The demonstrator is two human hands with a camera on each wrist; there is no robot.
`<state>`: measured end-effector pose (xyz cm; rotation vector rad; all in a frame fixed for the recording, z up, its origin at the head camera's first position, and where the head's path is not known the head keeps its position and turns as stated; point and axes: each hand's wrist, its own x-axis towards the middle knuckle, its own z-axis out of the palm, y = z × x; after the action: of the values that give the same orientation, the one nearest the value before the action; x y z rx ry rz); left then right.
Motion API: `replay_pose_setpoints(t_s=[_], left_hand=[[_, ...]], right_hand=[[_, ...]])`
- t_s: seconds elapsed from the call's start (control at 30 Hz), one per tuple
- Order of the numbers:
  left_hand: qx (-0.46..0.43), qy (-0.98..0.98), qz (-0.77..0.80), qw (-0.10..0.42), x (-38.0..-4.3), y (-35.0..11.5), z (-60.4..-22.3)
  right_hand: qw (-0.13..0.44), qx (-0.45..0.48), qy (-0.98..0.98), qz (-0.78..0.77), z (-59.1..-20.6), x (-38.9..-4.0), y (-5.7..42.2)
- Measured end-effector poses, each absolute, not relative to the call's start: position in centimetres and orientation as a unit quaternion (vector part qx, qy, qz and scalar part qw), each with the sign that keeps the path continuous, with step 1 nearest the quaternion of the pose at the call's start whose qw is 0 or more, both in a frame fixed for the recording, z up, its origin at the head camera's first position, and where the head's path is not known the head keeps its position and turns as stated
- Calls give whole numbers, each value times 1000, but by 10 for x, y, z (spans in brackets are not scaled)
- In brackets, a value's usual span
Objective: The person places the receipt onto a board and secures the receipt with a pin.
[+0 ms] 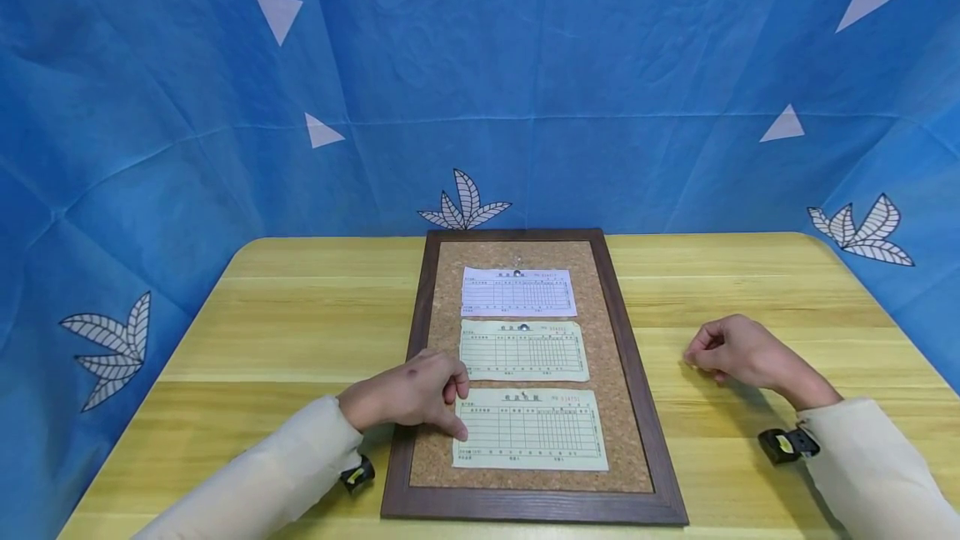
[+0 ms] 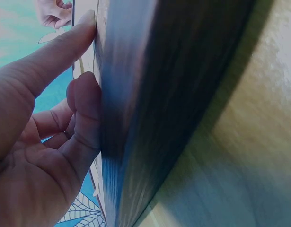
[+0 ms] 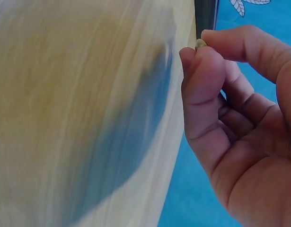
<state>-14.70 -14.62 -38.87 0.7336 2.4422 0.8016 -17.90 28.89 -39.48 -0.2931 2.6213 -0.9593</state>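
Observation:
A framed cork board (image 1: 630,448) lies on the wooden table with three printed receipt slips in a column. My left hand (image 1: 420,390) reaches over the board's left frame. Its thumb and fingertips rest on the left edge of the lowest pale green slip (image 1: 528,440). Above it lie a second green slip (image 1: 517,357) and a lilac slip (image 1: 498,298), each with a round metal tack near its top. Right of the board, my right hand (image 1: 742,350) hovers over the table. In the right wrist view, thumb and index finger pinch a small yellowish thumbtack (image 3: 200,43), mostly hidden.
The wooden table (image 1: 300,307) extends on both sides of the board. A blue cloth (image 1: 480,65) with white triangles and leaf prints hangs behind it and along the sides. The board's dark wooden frame (image 2: 126,94) stands raised above the tabletop.

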Motion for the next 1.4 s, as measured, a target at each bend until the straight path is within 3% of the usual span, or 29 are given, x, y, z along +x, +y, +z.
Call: replay_pose_setpoints(t_s=[0.4,1.1,1.4], left_hand=[[258,892,287,237,-147,-145,-388],[260,894,285,228,-146,-146,-388],[255,894,287,229,-146,-146,-388]], right_hand=[[209,-109,881,-410,-393,-178,280],[175,-166,869,-433,-381,-170,253],[177,-147,862,-452,-381,-169,243]])
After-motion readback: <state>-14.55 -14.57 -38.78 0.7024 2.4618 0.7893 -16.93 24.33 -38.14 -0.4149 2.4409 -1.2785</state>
